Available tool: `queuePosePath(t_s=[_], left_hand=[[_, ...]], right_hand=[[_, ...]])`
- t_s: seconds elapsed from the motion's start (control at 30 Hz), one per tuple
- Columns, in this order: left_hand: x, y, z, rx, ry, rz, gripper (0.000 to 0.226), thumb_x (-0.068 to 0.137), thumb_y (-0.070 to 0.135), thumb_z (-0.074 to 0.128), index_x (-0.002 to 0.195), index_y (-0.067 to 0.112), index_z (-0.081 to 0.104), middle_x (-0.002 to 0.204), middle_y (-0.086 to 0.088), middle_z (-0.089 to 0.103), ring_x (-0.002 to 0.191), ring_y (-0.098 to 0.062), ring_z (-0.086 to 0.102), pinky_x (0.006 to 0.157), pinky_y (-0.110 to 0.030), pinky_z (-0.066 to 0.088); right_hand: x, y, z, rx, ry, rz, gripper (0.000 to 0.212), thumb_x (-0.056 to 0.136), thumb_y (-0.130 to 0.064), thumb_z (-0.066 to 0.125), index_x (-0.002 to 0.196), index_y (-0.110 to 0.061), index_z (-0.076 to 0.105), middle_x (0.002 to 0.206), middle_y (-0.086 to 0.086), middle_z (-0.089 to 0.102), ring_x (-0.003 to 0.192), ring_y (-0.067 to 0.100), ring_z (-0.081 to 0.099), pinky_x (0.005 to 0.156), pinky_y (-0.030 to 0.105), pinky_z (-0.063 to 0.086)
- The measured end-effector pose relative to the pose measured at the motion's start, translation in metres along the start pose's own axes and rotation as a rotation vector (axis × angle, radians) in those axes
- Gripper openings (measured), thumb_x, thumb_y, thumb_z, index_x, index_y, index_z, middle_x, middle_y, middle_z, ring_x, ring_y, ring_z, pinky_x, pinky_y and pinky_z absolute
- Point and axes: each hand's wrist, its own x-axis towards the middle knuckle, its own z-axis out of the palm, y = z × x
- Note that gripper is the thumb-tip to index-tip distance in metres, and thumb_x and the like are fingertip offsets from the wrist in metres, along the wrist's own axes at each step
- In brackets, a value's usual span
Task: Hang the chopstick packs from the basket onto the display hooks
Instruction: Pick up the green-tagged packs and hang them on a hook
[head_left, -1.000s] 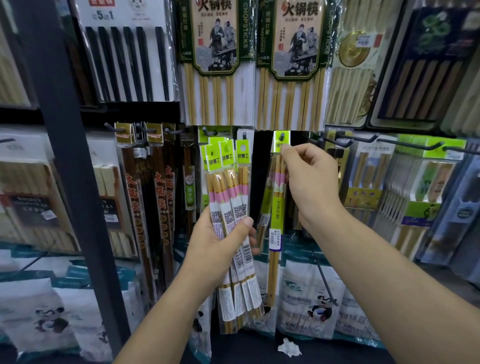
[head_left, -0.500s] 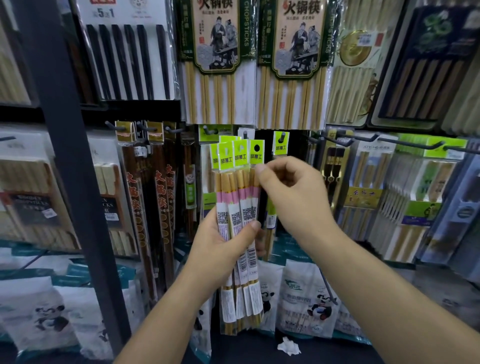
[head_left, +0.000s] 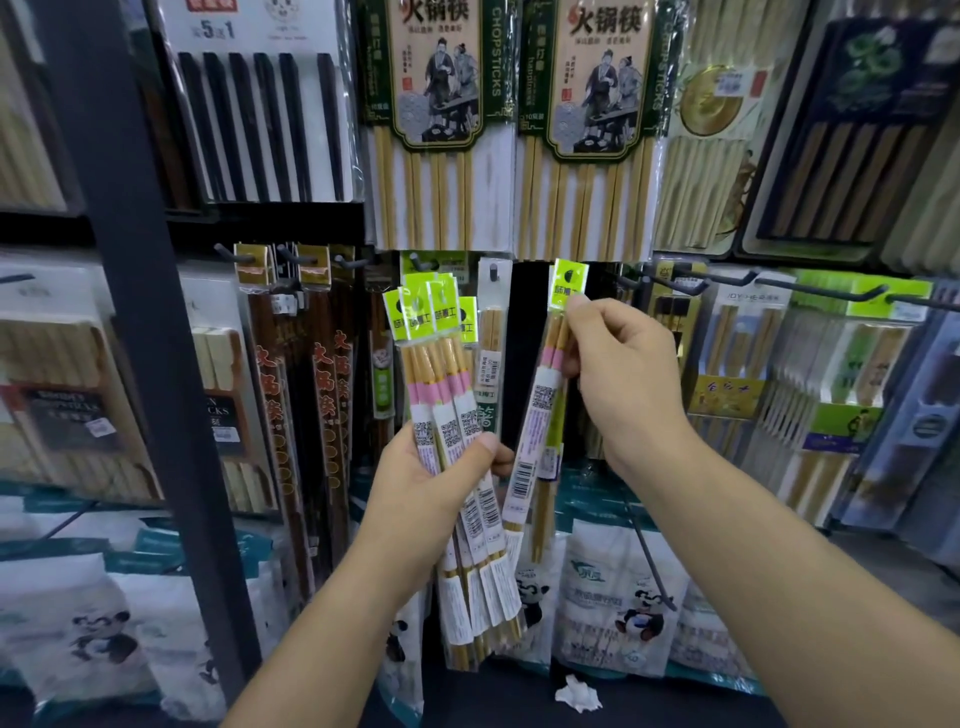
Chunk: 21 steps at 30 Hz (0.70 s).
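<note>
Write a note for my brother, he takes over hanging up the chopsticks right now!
Left hand: grips a fan of packs, green headers up.
Right hand: pinches a single pack just under its green header, raised level with the display hooks.
Done: cannot tell whether that pack is on a hook yet.
To do: hang it, then the fan, one by one. Basket not in view.

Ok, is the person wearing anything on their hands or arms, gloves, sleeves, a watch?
No. The left hand and right hand are ungloved, no rings visible. Both forearms are uncovered to the frame edge: no sleeve, watch or bracelet in view.
</note>
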Motion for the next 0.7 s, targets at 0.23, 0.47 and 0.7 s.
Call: queuePosePath(t_s=[0.23, 0.47, 0.7], left_hand=[[0.001, -0.004, -0.003, 0.071, -0.035, 0.037, 0.018, 0.085, 0.042, 0.070, 0.088, 0.025, 0.068, 0.080, -0.008, 0.074, 0.080, -0.027, 0.074, 0.082, -0.050, 0.059], [0.003, -0.004, -0.010, 0.126, -0.064, 0.024, 0.010, 0.091, 0.036, 0.068, 0.086, 0.027, 0.067, 0.075, -0.006, 0.072, 0.073, -0.026, 0.072, 0.079, -0.046, 0.060], [0.000, -0.001, -0.010, 0.037, -0.069, -0.029, 0.005, 0.090, 0.028, 0.073, 0.093, 0.031, 0.071, 0.080, -0.007, 0.073, 0.076, -0.026, 0.072, 0.071, -0.035, 0.061]], right_hand=[[0.009, 0.002, 0.001, -0.042, 0.023, -0.051, 0.042, 0.103, -0.032, 0.055, 0.075, -0.002, 0.064, 0.069, 0.017, 0.056, 0.061, 0.016, 0.051, 0.060, 0.030, 0.046], [0.014, 0.005, -0.003, -0.162, 0.002, -0.091, 0.042, 0.103, -0.032, 0.055, 0.075, -0.002, 0.064, 0.060, -0.001, 0.050, 0.058, 0.008, 0.046, 0.060, 0.027, 0.043], [0.012, 0.012, -0.009, -0.273, 0.012, -0.111, 0.039, 0.102, -0.036, 0.059, 0.067, -0.017, 0.062, 0.051, -0.017, 0.051, 0.053, 0.000, 0.048, 0.058, 0.013, 0.044]])
